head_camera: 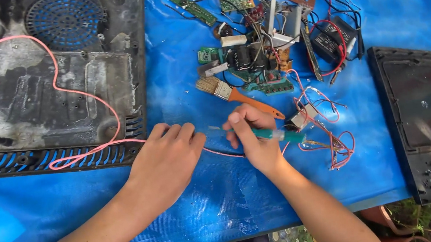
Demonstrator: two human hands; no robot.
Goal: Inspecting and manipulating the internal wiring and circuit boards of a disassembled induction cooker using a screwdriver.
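Blue crinkly tabletop (219, 201): left hand (168, 156) pinches a thin pink wire (80, 93); right hand (252, 135) grips a green screwdriver (276, 134).

One head-worn view, looking steeply down from your own eye level, facing forward across the blue tarp (224, 201), close enough that your forearms enter from its near edge, far edge cut off, no second view to overlap.

The right hand (252, 135) grips a green-handled tool (276, 134), the left hand (168, 156) presses a pink wire (85, 95).
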